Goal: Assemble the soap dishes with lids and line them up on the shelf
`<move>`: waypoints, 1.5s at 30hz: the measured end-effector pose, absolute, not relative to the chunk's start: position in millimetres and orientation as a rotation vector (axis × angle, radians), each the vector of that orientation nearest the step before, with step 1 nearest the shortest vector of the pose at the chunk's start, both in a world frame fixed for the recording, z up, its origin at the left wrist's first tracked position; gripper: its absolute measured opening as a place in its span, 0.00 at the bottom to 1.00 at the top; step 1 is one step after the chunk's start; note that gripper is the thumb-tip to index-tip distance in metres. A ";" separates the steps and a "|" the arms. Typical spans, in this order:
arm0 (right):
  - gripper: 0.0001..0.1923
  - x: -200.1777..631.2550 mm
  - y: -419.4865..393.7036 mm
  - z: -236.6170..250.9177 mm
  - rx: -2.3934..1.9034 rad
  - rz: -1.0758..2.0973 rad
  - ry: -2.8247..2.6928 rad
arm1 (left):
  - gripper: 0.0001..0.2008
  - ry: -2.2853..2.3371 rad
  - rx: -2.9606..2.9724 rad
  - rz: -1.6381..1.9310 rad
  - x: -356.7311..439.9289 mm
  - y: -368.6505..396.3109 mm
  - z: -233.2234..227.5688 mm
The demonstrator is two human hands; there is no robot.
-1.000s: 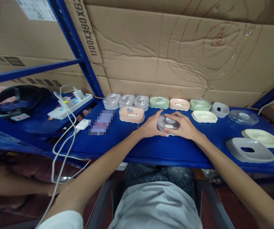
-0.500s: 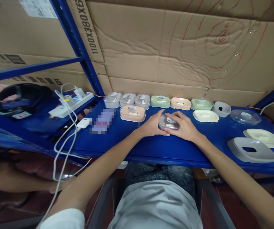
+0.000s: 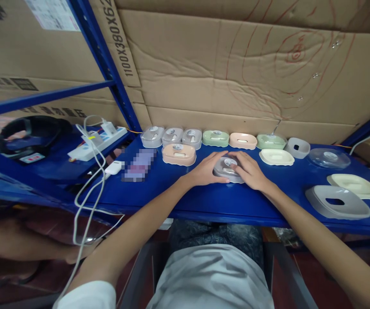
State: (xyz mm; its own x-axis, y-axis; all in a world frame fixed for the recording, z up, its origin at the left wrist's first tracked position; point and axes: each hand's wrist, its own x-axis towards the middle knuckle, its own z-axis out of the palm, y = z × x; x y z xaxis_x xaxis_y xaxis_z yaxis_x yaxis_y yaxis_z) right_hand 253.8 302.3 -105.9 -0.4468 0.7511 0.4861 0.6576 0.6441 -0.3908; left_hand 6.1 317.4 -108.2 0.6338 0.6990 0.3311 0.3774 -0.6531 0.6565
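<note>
A grey soap box with a clear lid and a round sticker rests at the middle of the blue table. My left hand curls round its left side, thumb along the near edge and fingers at the back. Against its right side lies my right hand, closed on it, with the thumb on the lid and the fingers over the far edge. Part of the box is hidden under both hands. Behind my left hand stands a peach soap box; a cream tray lies beyond my right hand.
Several lidded boxes, including a green soap box, line the cardboard wall. At right are a clear lid, a grey shell with a slot and another cream tray. A blurred phone-like screen and white cables lie left.
The soap box has come down and sits flatter on the table. My right hand has shifted right, its thumb moving from the near edge onto the lid.
</note>
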 end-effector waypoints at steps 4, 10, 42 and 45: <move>0.18 257.1 310.8 -117.0 -1.028 0.354 -2.048 | 0.51 0.860 2.330 0.744 5.0 316.6 -106.3; 0.20 253.3 308.1 -120.7 -1.065 0.212 -2.045 | 0.50 0.949 2.467 0.692 2.7 314.8 -102.5; 0.45 235.5 287.2 -112.4 -0.999 -0.211 -2.480 | 0.46 1.801 2.618 0.669 -36.1 293.7 -105.3; 0.47 233.9 285.5 -110.6 -1.007 -0.198 -2.486 | 0.46 1.759 2.660 0.747 -33.7 288.9 -100.2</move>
State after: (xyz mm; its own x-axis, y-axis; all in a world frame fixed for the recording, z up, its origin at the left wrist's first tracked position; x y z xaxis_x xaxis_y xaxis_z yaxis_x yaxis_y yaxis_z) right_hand 233.9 285.5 -110.6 -0.6336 0.6250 0.4561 0.6893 0.7237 -0.0341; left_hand -33.7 288.9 -100.2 0.3220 0.8382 0.4403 0.8988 -0.4167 0.1360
